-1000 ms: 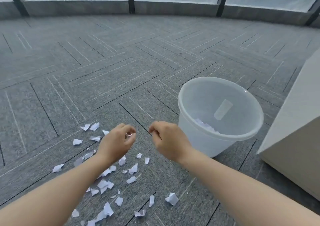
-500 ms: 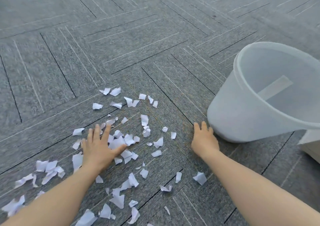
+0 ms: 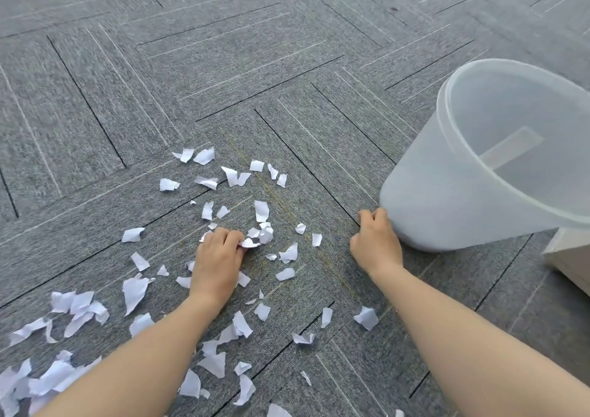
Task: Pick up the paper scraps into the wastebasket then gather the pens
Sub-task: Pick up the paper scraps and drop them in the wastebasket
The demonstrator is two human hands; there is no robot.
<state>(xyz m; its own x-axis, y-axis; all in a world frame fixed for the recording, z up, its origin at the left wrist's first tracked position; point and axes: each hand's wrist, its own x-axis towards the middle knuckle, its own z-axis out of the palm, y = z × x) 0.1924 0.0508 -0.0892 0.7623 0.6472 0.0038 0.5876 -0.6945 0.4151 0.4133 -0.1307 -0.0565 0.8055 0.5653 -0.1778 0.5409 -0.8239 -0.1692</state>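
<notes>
Several white paper scraps (image 3: 261, 211) lie scattered over the grey carpet, thickest at the lower left. My left hand (image 3: 218, 255) rests on the carpet among them, fingers curled around a few scraps at its fingertips. My right hand (image 3: 375, 242) is a loose fist on the carpet, touching the base of the translucent white wastebasket (image 3: 447, 193) at the right. I see nothing in that hand. No pens are in view.
A pale box or cabinet corner (image 3: 568, 257) sits on the floor just right of the wastebasket. Grey carpet tiles (image 3: 223, 65) stretch away beyond the scraps.
My left hand's flat, spread fingers have curled shut, gathering scraps. My right hand has closed from flat into a fist beside the basket. A second ago both hands were raised above the floor.
</notes>
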